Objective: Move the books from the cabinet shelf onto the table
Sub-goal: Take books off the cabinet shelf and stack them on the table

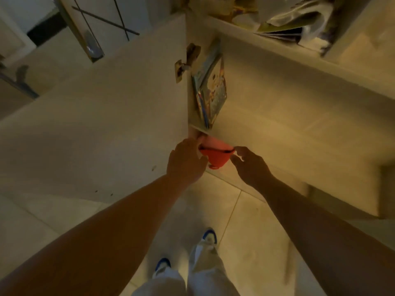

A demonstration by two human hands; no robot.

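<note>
My left hand [186, 161] and right hand [249, 163] each pinched an end of an orange soft pouch [215, 158] below the cabinet shelf [277, 116], where the thin books [211, 90] leaned upright (light, glossy, likely slippery; best gripped together at the spines).

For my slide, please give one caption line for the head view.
Both hands hold an orange pouch below the shelf of books.
</note>
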